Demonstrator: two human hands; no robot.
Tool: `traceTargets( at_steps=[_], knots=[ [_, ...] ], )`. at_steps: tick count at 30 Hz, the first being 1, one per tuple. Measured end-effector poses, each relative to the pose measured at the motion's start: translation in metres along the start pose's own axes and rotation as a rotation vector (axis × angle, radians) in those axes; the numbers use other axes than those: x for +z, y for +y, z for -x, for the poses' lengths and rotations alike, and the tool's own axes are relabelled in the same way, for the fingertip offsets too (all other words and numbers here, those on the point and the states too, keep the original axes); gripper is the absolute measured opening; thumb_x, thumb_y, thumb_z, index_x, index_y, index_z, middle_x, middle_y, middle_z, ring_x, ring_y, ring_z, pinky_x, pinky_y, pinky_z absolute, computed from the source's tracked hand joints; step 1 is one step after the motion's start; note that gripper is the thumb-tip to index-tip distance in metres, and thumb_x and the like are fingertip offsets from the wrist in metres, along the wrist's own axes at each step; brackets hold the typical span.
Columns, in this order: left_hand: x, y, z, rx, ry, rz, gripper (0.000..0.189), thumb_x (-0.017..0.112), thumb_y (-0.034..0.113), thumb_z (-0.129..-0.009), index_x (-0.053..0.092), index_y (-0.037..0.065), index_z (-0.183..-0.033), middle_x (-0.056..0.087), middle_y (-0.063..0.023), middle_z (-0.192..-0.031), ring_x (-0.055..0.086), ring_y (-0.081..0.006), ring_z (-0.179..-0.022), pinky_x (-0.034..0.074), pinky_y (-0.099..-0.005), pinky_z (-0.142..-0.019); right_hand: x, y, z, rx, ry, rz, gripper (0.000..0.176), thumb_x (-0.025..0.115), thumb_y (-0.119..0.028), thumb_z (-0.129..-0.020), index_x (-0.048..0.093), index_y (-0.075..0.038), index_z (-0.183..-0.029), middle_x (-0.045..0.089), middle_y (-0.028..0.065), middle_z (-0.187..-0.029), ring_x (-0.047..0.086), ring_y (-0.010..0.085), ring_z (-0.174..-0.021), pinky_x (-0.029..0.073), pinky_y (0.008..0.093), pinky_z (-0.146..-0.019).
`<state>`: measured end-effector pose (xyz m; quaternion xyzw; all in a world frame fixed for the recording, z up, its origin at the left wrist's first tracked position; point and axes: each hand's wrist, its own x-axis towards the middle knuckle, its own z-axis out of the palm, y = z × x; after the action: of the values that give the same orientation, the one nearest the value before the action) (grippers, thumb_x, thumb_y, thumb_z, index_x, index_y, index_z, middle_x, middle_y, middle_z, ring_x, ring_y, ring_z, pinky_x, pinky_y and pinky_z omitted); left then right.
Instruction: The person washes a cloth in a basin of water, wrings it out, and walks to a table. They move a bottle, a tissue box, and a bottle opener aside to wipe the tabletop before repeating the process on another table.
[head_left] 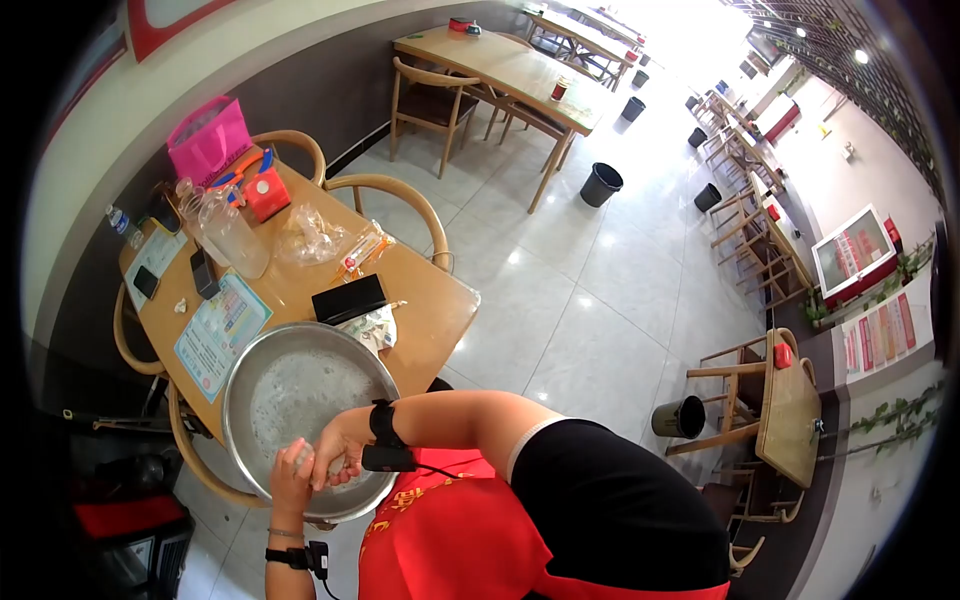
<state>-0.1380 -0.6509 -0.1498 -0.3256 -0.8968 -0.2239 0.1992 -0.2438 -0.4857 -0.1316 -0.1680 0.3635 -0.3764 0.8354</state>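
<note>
Red apron (450, 540), black sleeve (620, 500) closest; left grip (292, 476) meets right grip (336, 450) over metal basin (247, 375)

Head view. Grips pressed together, fingers curled; unclear whether anything is clamped between them. Basin directly below both grips, frothy liquid (310, 385) inside, at near edge of tabletop (450, 300). Beyond grips, past basin rim: flat black case (350, 298), patterned packet (375, 328) just beside it. Off to grips' left, past rim: printed sheet (222, 335). Farther beyond grips: clear container (235, 235), crumpled plastic bag (308, 240), red box (267, 193), pink bag (210, 140). Well right of grips: black bin (680, 418) on floor (560, 330).
</note>
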Motion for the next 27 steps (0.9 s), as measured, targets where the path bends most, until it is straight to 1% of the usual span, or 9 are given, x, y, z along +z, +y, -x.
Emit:
traceTargets(
  at_steps=[4,6,10,12,15,21,22,24,27],
  knots=[
    [0.000,-0.003,-0.012,-0.040,-0.071,-0.046,0.037,0.065,0.010,-0.071,0.049,0.009,-0.105,0.056,-0.0118,-0.099,0.058,-0.0326,-0.085,0.049,-0.0395,-0.066,0.003,-0.003,-0.007,0.057,0.232,0.090,0.019,0.070,-0.024,-0.078,0.054,-0.013,-0.076,0.048,-0.0046,-0.062,0.045,0.0068,-0.050,0.036,0.0213,-0.042],
    [0.002,0.002,-0.021,-0.211,-0.108,-0.169,0.028,0.065,0.012,-0.070,0.052,0.007,-0.095,0.059,-0.0107,-0.089,0.060,-0.0300,-0.076,0.049,-0.0379,-0.060,-0.036,0.010,-0.044,0.118,0.267,0.120,0.020,0.070,-0.024,-0.074,0.054,-0.012,-0.069,0.051,0.0009,-0.061,0.048,0.0136,-0.050,0.037,0.0260,-0.044],
    [0.032,-0.009,-0.005,-0.437,-0.266,-0.186,0.025,0.067,0.013,-0.068,0.054,0.007,-0.089,0.060,-0.0104,-0.086,0.062,-0.0306,-0.073,0.050,-0.0386,-0.059,-0.051,0.013,-0.057,0.105,0.437,0.373,0.016,0.069,-0.020,-0.072,0.061,-0.008,-0.076,0.058,0.0066,-0.065,0.056,0.0184,-0.056,0.044,0.0310,-0.048],
    [0.047,-0.013,0.003,-0.668,-0.432,-0.270,0.028,0.070,0.017,-0.068,0.055,0.008,-0.090,0.063,-0.0137,-0.084,0.063,-0.0334,-0.073,0.052,-0.0409,-0.059,-0.044,0.013,-0.058,-0.022,0.714,1.085,0.021,0.067,-0.021,-0.073,0.065,-0.005,-0.088,0.065,0.0093,-0.076,0.064,0.0218,-0.067,0.050,0.0349,-0.057],
    [0.060,-0.014,0.001,-0.831,-0.435,-0.189,0.027,0.070,0.020,-0.071,0.058,0.008,-0.091,0.065,-0.0176,-0.083,0.064,-0.0348,-0.078,0.052,-0.0431,-0.063,-0.034,0.016,-0.048,-0.111,0.954,1.278,0.029,0.066,-0.018,-0.073,0.060,-0.003,-0.098,0.068,0.0102,-0.084,0.067,0.0282,-0.074,0.053,0.0387,-0.065],
    [0.051,0.001,-0.026,-1.074,-0.404,0.068,0.025,0.066,0.017,-0.073,0.061,0.006,-0.095,0.065,-0.0213,-0.086,0.063,-0.0380,-0.076,0.051,-0.0448,-0.065,-0.050,0.017,-0.063,-0.128,1.142,1.526,0.029,0.065,-0.022,-0.076,0.059,-0.004,-0.097,0.067,0.0096,-0.082,0.067,0.0283,-0.077,0.053,0.0392,-0.064],
    [0.057,-0.004,-0.012,-1.094,-0.406,0.063,0.025,0.066,0.017,-0.073,0.061,0.006,-0.095,0.065,-0.0213,-0.086,0.063,-0.0380,-0.076,0.051,-0.0448,-0.065,-0.047,0.015,-0.063,-0.139,1.121,1.528,0.029,0.065,-0.022,-0.076,0.059,-0.004,-0.097,0.067,0.0096,-0.082,0.067,0.0283,-0.077,0.053,0.0392,-0.064],
    [0.076,-0.028,0.020,-0.866,-0.426,0.160,0.019,0.063,0.019,-0.075,0.061,0.005,-0.088,0.065,-0.0190,-0.079,0.062,-0.0386,-0.076,0.048,-0.0469,-0.063,-0.041,0.010,-0.054,-0.280,1.003,1.721,0.024,0.062,-0.020,-0.076,0.059,-0.006,-0.095,0.067,0.0084,-0.076,0.067,0.0283,-0.072,0.053,0.0392,-0.058],
    [0.062,-0.017,0.025,-1.069,-0.417,0.471,0.012,0.060,0.012,-0.074,0.060,0.004,-0.083,0.063,-0.0141,-0.069,0.061,-0.0306,-0.058,0.046,-0.0412,-0.049,-0.021,0.003,-0.040,-0.366,0.897,1.857,0.019,0.059,-0.019,-0.076,0.059,-0.009,-0.092,0.064,0.0067,-0.067,0.066,0.0275,-0.065,0.051,0.0388,-0.051]
  ],
)
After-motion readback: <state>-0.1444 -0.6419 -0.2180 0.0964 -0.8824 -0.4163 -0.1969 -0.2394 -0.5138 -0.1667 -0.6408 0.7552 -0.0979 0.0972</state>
